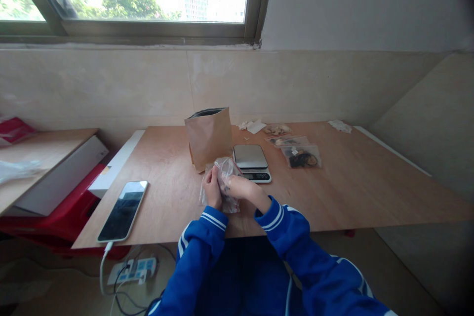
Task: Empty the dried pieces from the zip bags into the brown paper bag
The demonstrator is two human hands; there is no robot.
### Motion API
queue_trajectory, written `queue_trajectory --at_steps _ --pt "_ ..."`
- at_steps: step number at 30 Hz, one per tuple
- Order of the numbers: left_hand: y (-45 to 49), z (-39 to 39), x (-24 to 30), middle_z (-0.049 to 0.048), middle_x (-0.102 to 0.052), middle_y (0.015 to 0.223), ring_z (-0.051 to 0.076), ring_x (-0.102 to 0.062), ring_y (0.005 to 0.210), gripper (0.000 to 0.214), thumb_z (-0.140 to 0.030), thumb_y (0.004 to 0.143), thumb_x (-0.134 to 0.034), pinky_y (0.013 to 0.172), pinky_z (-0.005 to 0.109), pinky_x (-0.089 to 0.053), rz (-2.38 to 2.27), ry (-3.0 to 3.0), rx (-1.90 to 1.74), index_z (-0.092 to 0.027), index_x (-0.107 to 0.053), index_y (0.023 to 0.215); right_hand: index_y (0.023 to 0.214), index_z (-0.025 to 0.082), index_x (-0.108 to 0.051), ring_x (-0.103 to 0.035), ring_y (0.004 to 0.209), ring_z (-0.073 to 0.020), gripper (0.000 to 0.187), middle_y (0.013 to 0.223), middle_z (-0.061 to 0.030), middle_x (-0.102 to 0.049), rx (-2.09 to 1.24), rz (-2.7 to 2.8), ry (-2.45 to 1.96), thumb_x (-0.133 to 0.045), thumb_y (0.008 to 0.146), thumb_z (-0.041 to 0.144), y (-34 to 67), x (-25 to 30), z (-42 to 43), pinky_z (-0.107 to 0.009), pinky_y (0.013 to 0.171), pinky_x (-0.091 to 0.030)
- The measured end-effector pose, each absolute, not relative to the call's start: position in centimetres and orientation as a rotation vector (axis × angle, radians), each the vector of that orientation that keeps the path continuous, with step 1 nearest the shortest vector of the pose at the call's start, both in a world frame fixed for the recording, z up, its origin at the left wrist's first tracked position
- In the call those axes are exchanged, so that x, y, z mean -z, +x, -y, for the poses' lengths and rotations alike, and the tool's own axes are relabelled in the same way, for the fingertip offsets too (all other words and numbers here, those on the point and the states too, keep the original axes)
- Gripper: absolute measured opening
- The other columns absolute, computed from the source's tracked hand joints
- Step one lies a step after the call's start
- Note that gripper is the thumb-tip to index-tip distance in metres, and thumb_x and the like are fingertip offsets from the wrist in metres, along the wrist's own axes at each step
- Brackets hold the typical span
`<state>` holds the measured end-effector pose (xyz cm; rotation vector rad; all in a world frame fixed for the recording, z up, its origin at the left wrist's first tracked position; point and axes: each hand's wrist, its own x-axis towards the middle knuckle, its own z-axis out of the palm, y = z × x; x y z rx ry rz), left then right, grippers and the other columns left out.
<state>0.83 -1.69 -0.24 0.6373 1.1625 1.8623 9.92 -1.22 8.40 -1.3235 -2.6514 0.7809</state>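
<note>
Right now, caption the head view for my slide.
Both hands at a clear plastic bag, near a brown paper bag and a digital scale.

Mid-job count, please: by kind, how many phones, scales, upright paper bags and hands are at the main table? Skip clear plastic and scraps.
Flat phone with a dark screen and white edge: 1
White digital scale with a silver square top: 1
Upright brown paper bag with an open top: 1
Bare hands: 2
Total: 5

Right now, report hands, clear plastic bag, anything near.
Left hand holds crinkled clear plastic bag. Right hand at it, fingertips hidden. Upright brown paper bag, silver-topped white scale close behind.
</note>
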Motion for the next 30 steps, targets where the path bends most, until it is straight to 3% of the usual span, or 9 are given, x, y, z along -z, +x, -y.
queue_trajectory --at_steps 5,12,17,22,30 --pt "0.8 1.6 0.2 0.0019 -0.065 0.077 0.016 -0.060 0.075 0.033 -0.050 0.079 -0.064 0.074 0.027 -0.045 -1.174 0.629 -1.905 -0.017 -0.067 0.080 0.086 0.013 -0.066 -0.061 0.070 -0.0176 0.017 0.085 -0.0109 -0.070 -0.792 2.800 -1.320 -0.049 0.087 0.013 11.1 -10.4 0.6 -0.025 0.062 -0.042" --pt "0.8 1.4 0.8 0.0044 -0.066 0.085 0.017 -0.062 0.081 0.035 -0.052 0.082 -0.060 0.077 0.028 -0.047 -1.145 0.628 -1.905 -0.018 -0.065 0.087 0.109 0.014 -0.051 -0.062 0.082 -0.0184 0.018 0.097 -0.0099 -0.068 -0.816 2.469 -1.357 -0.046 0.092 0.019 11.9 -11.4 -0.3 -0.022 0.066 -0.040" --pt "0.8 1.3 1.1 0.0026 -0.063 0.081 0.015 -0.060 0.075 0.037 -0.053 0.082 -0.060 0.073 0.026 -0.046 -1.175 0.638 -1.897 -0.016 -0.062 0.084 0.105 0.014 -0.051 -0.063 0.088 -0.0205 0.015 0.103 -0.0129 -0.068 -0.916 2.352 -1.386 -0.049 0.093 0.023 11.7 -9.6 -1.0 -0.024 0.071 -0.042" --pt "0.7 1.1 1.7 0.0001 -0.059 0.074 0.014 -0.056 0.071 0.038 -0.056 0.082 -0.057 0.070 0.026 -0.043 -1.270 0.654 -1.903 -0.018 -0.056 0.077 0.114 0.014 -0.049 -0.063 0.103 -0.0221 0.025 0.115 -0.0160 -0.065 -0.977 2.172 -1.340 -0.050 0.094 0.030 10.4 -7.4 -0.9 -0.028 0.085 -0.045" --pt "0.4 1.3 1.5 0.0001 -0.056 0.074 0.017 -0.057 0.077 0.040 -0.060 0.080 -0.057 0.076 0.029 -0.042 -1.393 0.650 -1.926 -0.020 -0.053 0.076 0.104 0.016 -0.054 -0.063 0.097 -0.0187 0.020 0.104 -0.0113 -0.067 -0.915 2.034 -1.238 -0.049 0.095 0.032 8.5 -5.1 -0.6 -0.028 0.084 -0.045"
